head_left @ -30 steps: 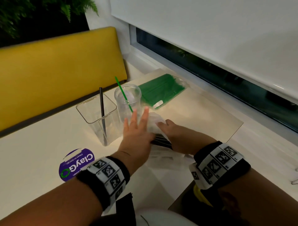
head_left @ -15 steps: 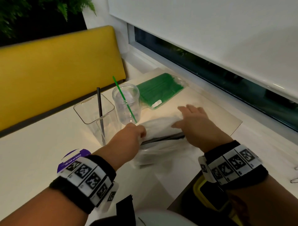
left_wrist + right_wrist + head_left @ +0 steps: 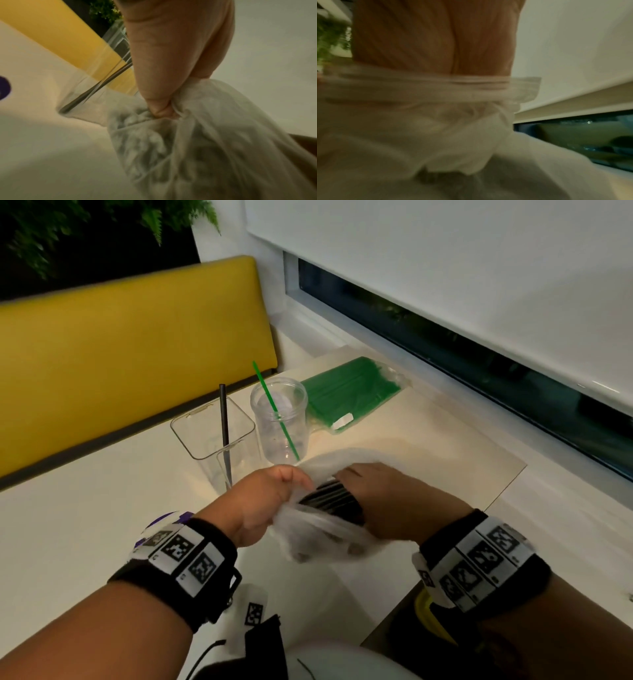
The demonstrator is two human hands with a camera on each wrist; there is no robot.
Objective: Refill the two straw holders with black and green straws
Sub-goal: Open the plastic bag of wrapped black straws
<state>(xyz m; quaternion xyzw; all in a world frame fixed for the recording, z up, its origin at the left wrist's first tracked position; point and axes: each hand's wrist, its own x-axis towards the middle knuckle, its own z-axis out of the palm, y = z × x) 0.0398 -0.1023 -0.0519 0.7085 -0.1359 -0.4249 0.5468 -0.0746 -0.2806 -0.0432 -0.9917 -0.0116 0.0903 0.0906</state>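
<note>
Gripping the crinkly clear plastic bag (image 3: pixel 318 529) of black straws (image 3: pixel 329 498) near me with both hands, left (image 3: pixel 263 501) pinching, right (image 3: pixel 387 498) reaching inside, grasp unclear; square clear holder (image 3: pixel 212 436) and round clear holder (image 3: pixel 279 419) each hold one straw; sealed green straw pack (image 3: pixel 349 392) lies far right on the desk (image 3: pixel 85 525); refilling barely begun.

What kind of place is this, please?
Probably a café or drinks shop: a yellow padded bench runs along a white table by a window, and two clear straw holders stand beside a bag of green straws.

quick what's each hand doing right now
Left hand: pinching the clear bag of black straws.
Right hand: inside the bag's mouth; grip cannot be told.
</note>
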